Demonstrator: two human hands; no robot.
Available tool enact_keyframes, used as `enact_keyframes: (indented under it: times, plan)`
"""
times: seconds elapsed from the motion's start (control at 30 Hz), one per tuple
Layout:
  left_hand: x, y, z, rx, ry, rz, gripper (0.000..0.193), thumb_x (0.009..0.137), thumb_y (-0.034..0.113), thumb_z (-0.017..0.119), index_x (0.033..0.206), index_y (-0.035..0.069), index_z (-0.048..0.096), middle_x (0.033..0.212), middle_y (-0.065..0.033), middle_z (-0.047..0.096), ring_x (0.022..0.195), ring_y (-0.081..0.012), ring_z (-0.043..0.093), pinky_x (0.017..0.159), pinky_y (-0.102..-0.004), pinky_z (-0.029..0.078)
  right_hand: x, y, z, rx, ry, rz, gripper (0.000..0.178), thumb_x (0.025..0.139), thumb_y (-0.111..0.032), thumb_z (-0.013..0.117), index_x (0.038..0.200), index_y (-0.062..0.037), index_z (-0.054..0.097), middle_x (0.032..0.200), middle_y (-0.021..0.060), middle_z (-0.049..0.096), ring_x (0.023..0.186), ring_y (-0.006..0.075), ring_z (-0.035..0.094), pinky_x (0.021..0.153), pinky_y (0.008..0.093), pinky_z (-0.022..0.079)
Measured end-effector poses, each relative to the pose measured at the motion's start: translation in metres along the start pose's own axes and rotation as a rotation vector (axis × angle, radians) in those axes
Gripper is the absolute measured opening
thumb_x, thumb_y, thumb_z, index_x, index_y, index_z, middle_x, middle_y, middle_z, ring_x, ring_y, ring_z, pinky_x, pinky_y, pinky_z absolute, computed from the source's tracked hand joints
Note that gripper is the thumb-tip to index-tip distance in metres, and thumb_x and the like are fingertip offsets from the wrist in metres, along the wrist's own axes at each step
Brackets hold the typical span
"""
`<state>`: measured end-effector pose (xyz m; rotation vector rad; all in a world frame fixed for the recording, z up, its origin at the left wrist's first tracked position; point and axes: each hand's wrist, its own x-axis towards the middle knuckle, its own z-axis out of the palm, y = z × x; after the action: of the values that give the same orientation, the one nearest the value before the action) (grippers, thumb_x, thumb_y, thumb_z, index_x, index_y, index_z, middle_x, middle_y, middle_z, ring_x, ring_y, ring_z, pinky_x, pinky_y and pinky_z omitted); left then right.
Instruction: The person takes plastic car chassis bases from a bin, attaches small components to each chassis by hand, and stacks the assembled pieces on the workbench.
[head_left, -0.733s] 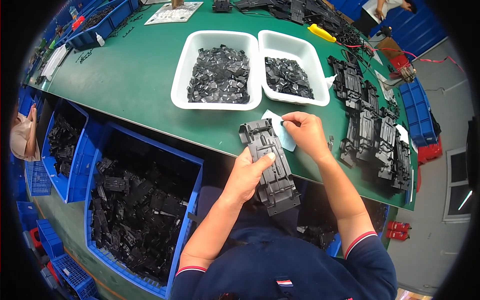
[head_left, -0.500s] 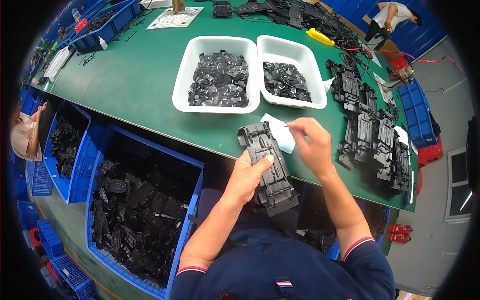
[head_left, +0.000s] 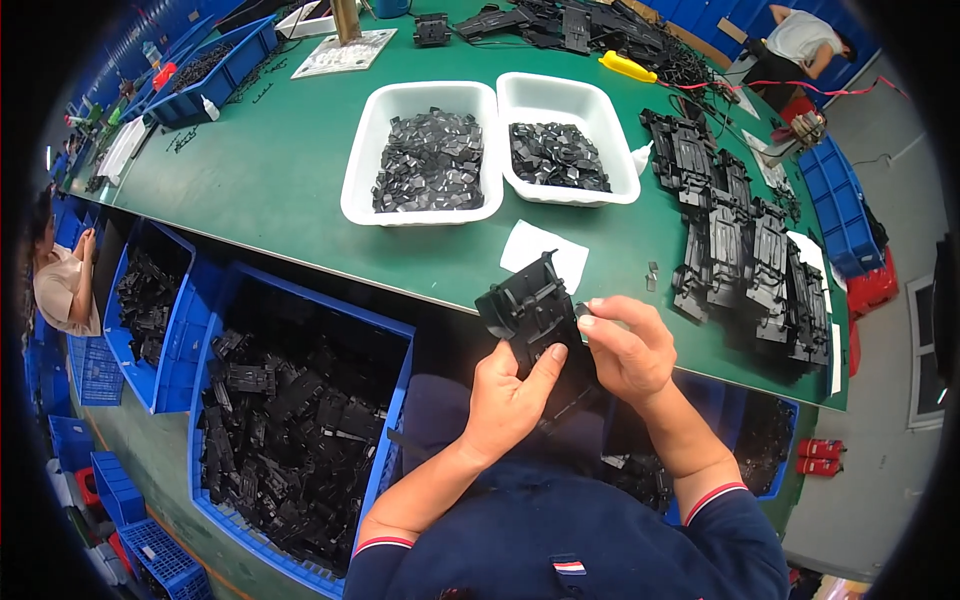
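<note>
Plastic frame [head_left: 535, 318], black, hard and light, sits over the table [head_left: 270, 190] edge. Left hand [head_left: 510, 395] wraps its lower side tight, a good hold. Right hand [head_left: 628, 347] pinches maybe a tiny piece at its edge

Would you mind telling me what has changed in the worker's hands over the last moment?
The black plastic frame has come back off the table edge toward the body, held in the left hand. The right hand came back with it and now pinches at its right edge. The white paper, once under the hands, lies uncovered. The two white trays and the row of frames stayed put.
</note>
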<state>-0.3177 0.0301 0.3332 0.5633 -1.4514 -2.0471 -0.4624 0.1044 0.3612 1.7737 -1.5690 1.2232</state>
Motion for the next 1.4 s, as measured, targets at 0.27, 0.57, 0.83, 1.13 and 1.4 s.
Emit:
enact_keyframes:
  times: [0.27, 0.57, 0.83, 1.13, 1.4]
  plan:
    - [-0.008, 0.005, 0.009, 0.08, 0.054, 0.152, 0.015, 0.089, 0.011, 0.062, 0.097, -0.001, 0.061, 0.072, 0.0012, 0.061, 0.064, -0.0036, 0.05, 0.055, -0.0219, 0.043, -0.002, -0.009, -0.002, 0.006, -0.004, 0.03, 0.033, 0.061, 0.011, 0.07, 0.091, -0.0025, 0.067, 0.09, 0.0117, 0.061, 0.07, 0.022, 0.063, 0.059, 0.0278, 0.053]
    - [-0.007, 0.001, 0.009, 0.227, 0.056, 0.246, 0.015, 0.088, 0.009, 0.064, 0.096, -0.003, 0.062, 0.072, -0.0042, 0.063, 0.063, -0.0063, 0.051, 0.056, -0.024, 0.044, -0.002, -0.01, -0.004, 0.043, 0.008, 0.103, 0.031, 0.063, 0.011, 0.07, 0.091, -0.0016, 0.067, 0.09, 0.012, 0.062, 0.073, 0.022, 0.063, 0.062, 0.0275, 0.054]
    - [-0.006, -0.001, 0.009, 0.263, 0.055, 0.293, 0.015, 0.086, 0.006, 0.064, 0.097, -0.004, 0.062, 0.077, -0.0102, 0.065, 0.064, -0.0131, 0.056, 0.058, -0.027, 0.046, -0.002, -0.011, -0.005, 0.06, -0.022, 0.153, 0.027, 0.071, 0.01, 0.068, 0.094, -0.004, 0.065, 0.093, 0.0133, 0.063, 0.078, 0.0215, 0.063, 0.066, 0.0271, 0.052]
    - [-0.005, 0.003, 0.009, 0.339, 0.068, 0.384, 0.014, 0.085, 0.004, 0.064, 0.097, -0.003, 0.062, 0.073, -0.0105, 0.063, 0.059, -0.0161, 0.056, 0.055, -0.0284, 0.044, 0.001, -0.013, -0.005, 0.056, -0.05, 0.165, 0.026, 0.072, 0.01, 0.068, 0.094, -0.0038, 0.065, 0.094, 0.0137, 0.063, 0.078, 0.0217, 0.063, 0.066, 0.0272, 0.052]
    - [-0.004, -0.003, 0.0, 0.364, 0.066, 0.397, 0.008, 0.085, 0.005, 0.065, 0.09, -0.001, 0.062, 0.059, -0.0086, 0.057, 0.047, -0.015, 0.047, 0.045, -0.0302, 0.037, 0.001, -0.013, 0.005, 0.085, -0.025, 0.156, 0.025, 0.073, 0.009, 0.068, 0.094, -0.0045, 0.064, 0.092, 0.0124, 0.063, 0.077, 0.0219, 0.062, 0.066, 0.0282, 0.051]
